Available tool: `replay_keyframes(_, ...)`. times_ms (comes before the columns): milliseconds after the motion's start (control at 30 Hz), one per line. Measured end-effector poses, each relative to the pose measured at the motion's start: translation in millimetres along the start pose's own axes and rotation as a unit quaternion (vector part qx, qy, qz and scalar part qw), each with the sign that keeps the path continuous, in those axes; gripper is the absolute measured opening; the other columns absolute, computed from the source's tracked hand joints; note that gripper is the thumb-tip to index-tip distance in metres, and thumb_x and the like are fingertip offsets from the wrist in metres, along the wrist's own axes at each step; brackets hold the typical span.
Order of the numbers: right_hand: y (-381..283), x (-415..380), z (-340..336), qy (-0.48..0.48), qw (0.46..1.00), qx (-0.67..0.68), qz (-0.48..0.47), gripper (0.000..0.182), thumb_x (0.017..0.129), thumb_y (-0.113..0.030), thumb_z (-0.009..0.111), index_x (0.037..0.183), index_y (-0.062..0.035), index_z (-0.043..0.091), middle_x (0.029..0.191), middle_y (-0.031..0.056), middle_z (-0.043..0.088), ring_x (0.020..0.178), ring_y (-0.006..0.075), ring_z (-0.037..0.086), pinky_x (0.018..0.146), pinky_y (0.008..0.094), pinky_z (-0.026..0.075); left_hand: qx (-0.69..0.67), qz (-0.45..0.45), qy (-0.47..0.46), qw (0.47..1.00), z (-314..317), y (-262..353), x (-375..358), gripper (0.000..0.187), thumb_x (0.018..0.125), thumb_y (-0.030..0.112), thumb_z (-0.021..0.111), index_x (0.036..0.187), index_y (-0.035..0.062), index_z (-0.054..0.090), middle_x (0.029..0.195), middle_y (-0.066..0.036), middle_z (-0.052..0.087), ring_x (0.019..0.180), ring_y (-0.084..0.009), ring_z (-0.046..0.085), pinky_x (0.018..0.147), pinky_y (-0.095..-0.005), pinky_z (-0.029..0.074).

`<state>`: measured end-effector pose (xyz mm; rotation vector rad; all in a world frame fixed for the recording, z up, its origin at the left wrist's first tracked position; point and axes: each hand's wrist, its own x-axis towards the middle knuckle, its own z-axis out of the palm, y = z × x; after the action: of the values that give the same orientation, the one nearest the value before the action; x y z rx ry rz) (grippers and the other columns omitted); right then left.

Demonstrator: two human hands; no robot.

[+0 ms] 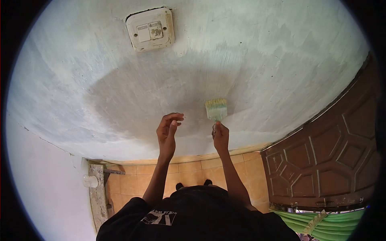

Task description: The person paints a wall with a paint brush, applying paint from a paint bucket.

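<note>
Below and right of the light switch [150, 29], the right hand [220, 136] is gripping a paintbrush [216, 109] by its handle, bristles pointing upward, probably because this hold is leaving the bristles free. Almost straight below the switch, the left hand [167, 130] is hanging half open, fingers loosely curling, holding nothing clearly visible. Both forearms are reaching toward the wall [289, 80] from farther below the switch.

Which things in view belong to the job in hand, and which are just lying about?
In the job:
- brush, gripped in the right hand
- streaky wall facing it

Apparently just there:
- switch plate on the wall
- brown door
- green curtain
- wooden bench

Unclear:
- pale container by the bench; contents not readable
</note>
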<state>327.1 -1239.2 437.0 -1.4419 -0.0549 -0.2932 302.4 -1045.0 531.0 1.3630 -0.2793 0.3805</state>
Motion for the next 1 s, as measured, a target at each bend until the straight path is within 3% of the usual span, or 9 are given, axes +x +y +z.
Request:
replay_keyframes(200,-71,33,27,0.001,0.996,0.005,-0.084,0.045,0.1,-0.037,0.044,0.066,-0.0092,0.037,0.057,-0.0057,0.031,0.051,0.0056,0.03,0.046,0.0251,0.025,0.006,-0.007,0.0,1.0,1,0,-1,0.023,0.097,0.021,0.05,0.111,0.0041,0.058,0.109,-0.007,0.063,0.101,-0.0167,0.057,0.086,-0.0324,0.045)
replay_keyframes(300,-45,50,31,0.017,0.994,-0.01,-0.112,0.046,0.101,-0.038,0.042,0.064,-0.0116,0.034,0.053,-0.0062,0.03,0.044,0.0036,0.027,0.04,0.0226,0.022,0.01,-0.005,-0.007,1.0,1,-3,-2,0.024,0.097,0.021,0.05,0.111,0.0043,0.058,0.109,-0.008,0.063,0.101,-0.0168,0.057,0.087,-0.0324,0.045)
replay_keyframes(467,47,3,7,0.011,0.999,0.036,-0.031,0.048,0.101,-0.04,0.041,0.062,-0.0123,0.033,0.053,-0.0064,0.029,0.043,0.0038,0.026,0.04,0.0233,0.021,0.007,-0.011,0.001,1.0,-5,-9,-2,0.023,0.097,0.02,0.05,0.111,0.0041,0.059,0.109,-0.007,0.063,0.101,-0.0169,0.057,0.086,-0.0324,0.045)
replay_keyframes(600,10,-6,10,0.033,0.999,0.037,0.006,0.051,0.1,-0.044,0.041,0.062,-0.0123,0.031,0.053,-0.0062,0.029,0.043,0.0037,0.026,0.04,0.0233,0.021,0.0,-0.026,-0.004,1.0,-5,-11,-2,0.022,0.097,0.019,0.05,0.111,0.004,0.059,0.11,-0.008,0.063,0.102,-0.0171,0.057,0.087,-0.0325,0.045)
replay_keyframes(733,-28,31,22,0.017,0.998,0.005,-0.066,0.051,0.1,-0.046,0.041,0.062,-0.012,0.031,0.053,-0.0064,0.029,0.043,0.0036,0.026,0.04,0.0236,0.021,0.002,-0.032,-0.016,0.999,3,-18,-1,0.022,0.097,0.019,0.05,0.111,0.0039,0.058,0.111,-0.008,0.063,0.102,-0.0171,0.057,0.087,-0.0326,0.045)
replay_keyframes(833,3,41,15,-0.001,0.999,-0.001,-0.051,0.052,0.1,-0.042,0.043,0.061,-0.009,0.034,0.055,-0.0055,0.03,0.051,0.0054,0.029,0.046,0.0258,0.025,0.008,-0.031,-0.032,0.999,9,-23,-1,0.022,0.097,0.019,0.05,0.111,0.0036,0.058,0.111,-0.007,0.063,0.102,-0.0166,0.057,0.087,-0.0323,0.045)
replay_keyframes(1000,61,-2,1,0.014,1.0,0.006,-0.011,0.05,0.1,-0.042,0.042,0.062,-0.0113,0.032,0.054,-0.007,0.028,0.046,0.0039,0.026,0.042,0.024,0.022,0.028,-0.052,-0.053,0.997,8,-33,-3,0.022,0.097,0.019,0.052,0.112,0.0032,0.057,0.111,-0.006,0.062,0.101,-0.0159,0.056,0.087,-0.0312,0.044)
